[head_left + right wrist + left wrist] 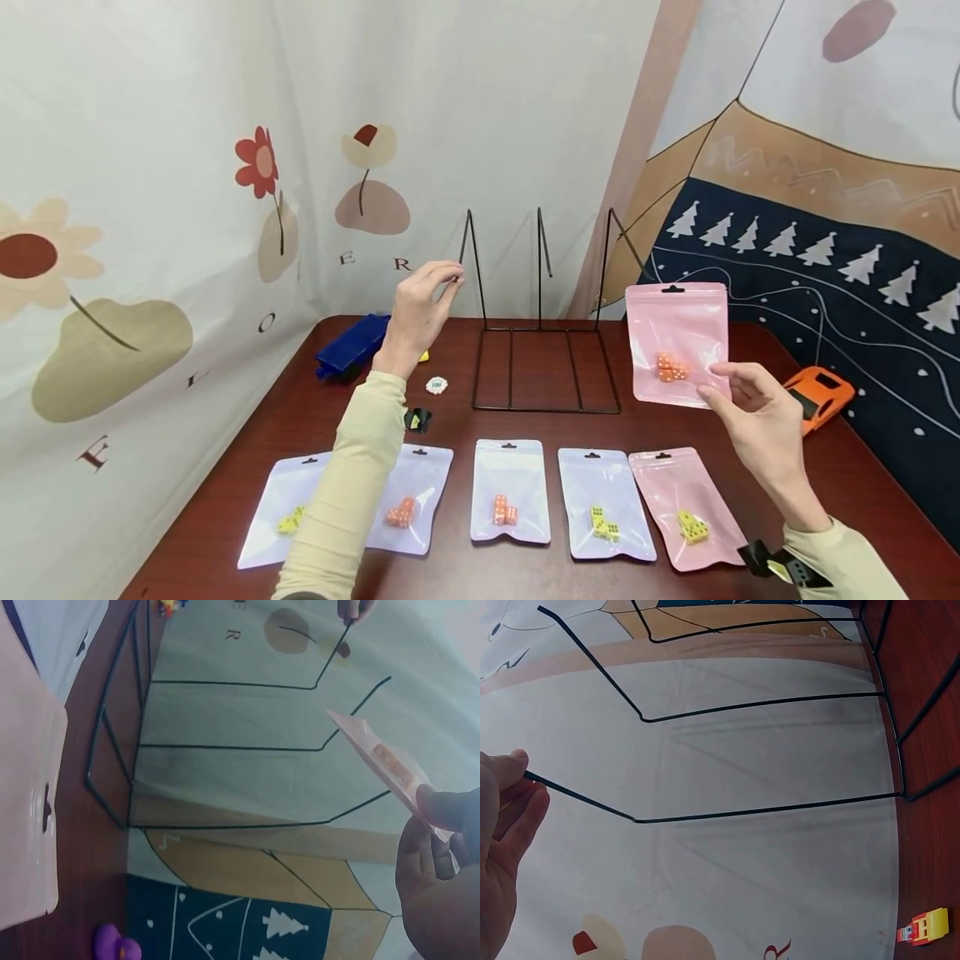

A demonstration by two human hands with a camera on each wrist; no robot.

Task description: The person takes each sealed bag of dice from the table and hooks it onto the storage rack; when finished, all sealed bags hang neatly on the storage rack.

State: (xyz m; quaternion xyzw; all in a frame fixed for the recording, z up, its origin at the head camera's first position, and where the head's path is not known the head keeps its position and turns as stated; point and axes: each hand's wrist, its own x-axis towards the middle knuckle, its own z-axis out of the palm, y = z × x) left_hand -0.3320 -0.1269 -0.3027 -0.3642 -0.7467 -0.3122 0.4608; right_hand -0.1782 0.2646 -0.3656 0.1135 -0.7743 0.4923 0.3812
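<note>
A black wire rack [545, 410] with three upright prongs stands at the back of the table. My left hand [423, 304] pinches the tip of its left prong [577, 796], as the left wrist view shows. Raised to the right of the rack, my right hand [768, 421] holds a pink zip bag [675, 321] by its lower right edge, between thumb and fingers. Orange dice [671, 368] show inside this bag. In the right wrist view the bag [360, 739] appears nearly edge-on, close to the right prong [360, 805].
Along the front lie several lilac or white bags [510, 471] and one pink bag [671, 475], holding orange or yellow dice. A blue object [356, 346] and a white chip [437, 385] are at left, an orange toy car [821, 398] at right. A purple duck [112, 945] sits nearby.
</note>
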